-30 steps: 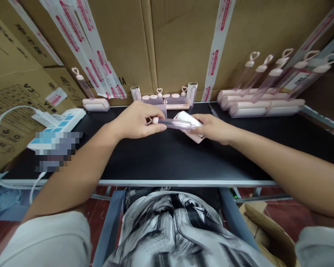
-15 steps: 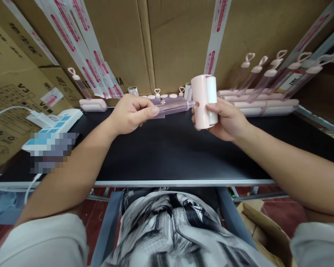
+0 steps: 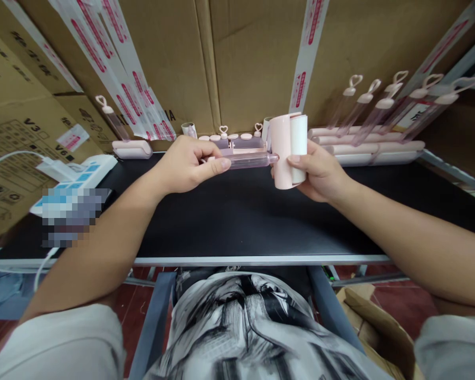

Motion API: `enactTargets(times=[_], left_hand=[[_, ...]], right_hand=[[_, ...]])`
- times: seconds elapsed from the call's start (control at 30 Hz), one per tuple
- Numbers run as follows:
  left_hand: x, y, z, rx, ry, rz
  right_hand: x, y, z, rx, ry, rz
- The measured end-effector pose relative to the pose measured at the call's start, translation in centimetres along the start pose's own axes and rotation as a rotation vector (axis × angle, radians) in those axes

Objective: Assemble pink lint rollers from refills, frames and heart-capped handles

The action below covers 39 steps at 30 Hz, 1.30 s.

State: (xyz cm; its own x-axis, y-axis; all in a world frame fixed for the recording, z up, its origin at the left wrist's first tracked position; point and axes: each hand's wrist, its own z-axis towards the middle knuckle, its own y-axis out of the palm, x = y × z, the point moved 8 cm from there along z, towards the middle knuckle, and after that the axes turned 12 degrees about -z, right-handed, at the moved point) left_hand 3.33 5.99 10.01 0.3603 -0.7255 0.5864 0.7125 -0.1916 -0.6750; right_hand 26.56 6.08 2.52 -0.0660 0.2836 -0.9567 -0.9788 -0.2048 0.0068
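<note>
In my left hand [image 3: 190, 164] is a clear pink lint roller handle [image 3: 251, 160], pinched near its end between thumb and fingers. It lies almost level, and its narrow tip meets the side hole of a pink lint roller head [image 3: 281, 153]. My right hand [image 3: 324, 171] is wrapped round that head from the right, with the thumb on the white roll [image 3: 299, 142] in its open side. The fingers behind the head are mostly hidden. Both parts are held above the black tabletop [image 3: 237, 221].
Several assembled lint rollers [image 3: 380, 150] stand at the back right, handles up. One more lint roller [image 3: 132, 149] stands at the back left. A white power strip [image 3: 83, 182] lies on the left. Behind the hands is a pink organizer [image 3: 245, 143], with cardboard boxes [image 3: 245, 63] as a wall.
The handle's tip has moved into line with the hole and sits closer in it. The roller head has come down slightly and turned a little. Both hands keep their grip.
</note>
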Motion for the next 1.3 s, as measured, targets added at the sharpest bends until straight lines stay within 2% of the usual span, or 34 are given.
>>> enactTargets(times=[0.33, 0.5, 0.67, 0.77, 0.9, 1.03, 1.13, 1.3], left_hand=[[-0.3, 0.6, 0.1, -0.017, 0.040, 0.143], [-0.4, 0.8, 0.0, -0.056, 0.086, 0.180], [-0.4, 1.6, 0.0, -0.038, 0.104, 0.248], [-0.7, 2.2, 0.1, -0.036, 0.105, 0.236], [-1.5, 2.3, 0.2, -0.017, 0.086, 0.193], [-2.6, 3.4, 0.1, -0.155, 0.028, 0.261], [-3.1, 4.3, -0.1, -0.244, -0.003, 0.376], [-2.7, 4.7, -0.2, -0.251, 0.017, 0.443]], right_hand=[[1.0, 0.4, -0.2, 0.014, 0.036, -0.074], [1.2, -0.1, -0.2, 0.072, 0.012, -0.131], [1.4, -0.2, -0.2, 0.105, -0.029, -0.187], [1.4, -0.1, -0.4, 0.115, -0.038, -0.185], [1.2, -0.2, -0.8, 0.125, -0.060, -0.185], [1.6, -0.3, -1.0, 0.131, -0.041, -0.228], [2.0, 0.3, -1.1, 0.100, 0.013, -0.207], [2.7, 1.9, -0.9, -0.006, 0.118, -0.065]])
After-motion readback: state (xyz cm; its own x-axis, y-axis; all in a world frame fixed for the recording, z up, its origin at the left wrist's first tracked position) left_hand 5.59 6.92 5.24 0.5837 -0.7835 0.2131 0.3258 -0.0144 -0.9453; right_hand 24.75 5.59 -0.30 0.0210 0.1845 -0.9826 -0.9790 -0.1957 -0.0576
